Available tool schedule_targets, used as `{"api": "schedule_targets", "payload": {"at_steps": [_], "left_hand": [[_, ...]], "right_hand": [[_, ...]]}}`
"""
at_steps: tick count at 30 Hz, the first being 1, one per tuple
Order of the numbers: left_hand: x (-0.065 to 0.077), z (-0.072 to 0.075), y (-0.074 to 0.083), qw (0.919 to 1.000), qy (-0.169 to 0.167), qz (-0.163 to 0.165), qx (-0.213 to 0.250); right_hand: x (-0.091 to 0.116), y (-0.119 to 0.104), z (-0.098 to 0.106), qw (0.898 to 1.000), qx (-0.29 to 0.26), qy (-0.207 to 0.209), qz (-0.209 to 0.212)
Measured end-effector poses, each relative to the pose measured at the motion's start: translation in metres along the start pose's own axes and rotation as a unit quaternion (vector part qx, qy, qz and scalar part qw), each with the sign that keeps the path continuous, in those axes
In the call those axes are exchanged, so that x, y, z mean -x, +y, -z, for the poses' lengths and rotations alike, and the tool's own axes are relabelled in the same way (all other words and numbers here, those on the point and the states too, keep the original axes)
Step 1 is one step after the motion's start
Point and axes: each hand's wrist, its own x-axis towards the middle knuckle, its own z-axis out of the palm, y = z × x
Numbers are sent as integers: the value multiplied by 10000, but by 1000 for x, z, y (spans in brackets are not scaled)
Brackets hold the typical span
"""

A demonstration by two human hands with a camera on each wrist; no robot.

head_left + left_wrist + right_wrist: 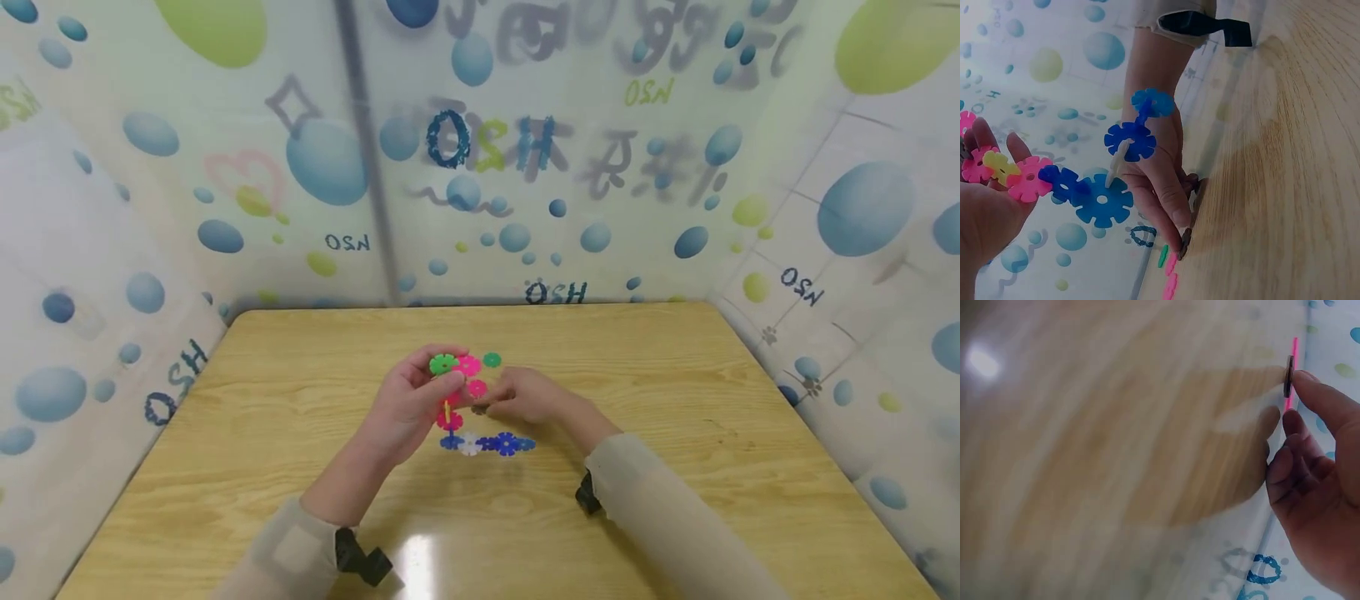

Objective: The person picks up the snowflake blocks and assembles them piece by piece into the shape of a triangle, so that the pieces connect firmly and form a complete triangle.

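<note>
My left hand [405,402] holds a chain of plastic snowflake discs between thumb and fingers. Pink, yellow and blue discs run down it, then a white disc [470,444] and a dark blue disc [506,443] stretch sideways above the table. In the left wrist view a light blue disc [1152,102] ends the chain. My right hand [532,395] is low at the tabletop, fingertips touching a brown snowflake disc [1288,376]. Whether they pinch it is unclear. Just beyond lie a pink disc [477,388] and a green disc [492,359].
The wooden table [660,358] reaches back to a patterned wall covering [480,233] with blue and green bubbles. Similar panels stand at both sides. Black straps [362,560] sit on both sleeved wrists. Another bright green disc [442,364] shows by the left fingertips.
</note>
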Motion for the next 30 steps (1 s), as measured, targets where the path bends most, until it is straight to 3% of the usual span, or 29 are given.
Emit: {"api": "schedule_targets", "payload": {"at_steps": [12,25,30], "left_hand": [[-6,-7,-4,9996,130,231,51],[-7,-10,-9,9995,-24,247,212],[-8,-17,-12,9992,-115,244,278]], "right_hand": [[31,10,11,9962,721,455,-150],[32,7,8,9966,178,307,-749],[52,10,15,9909,-538,791,-946]]}}
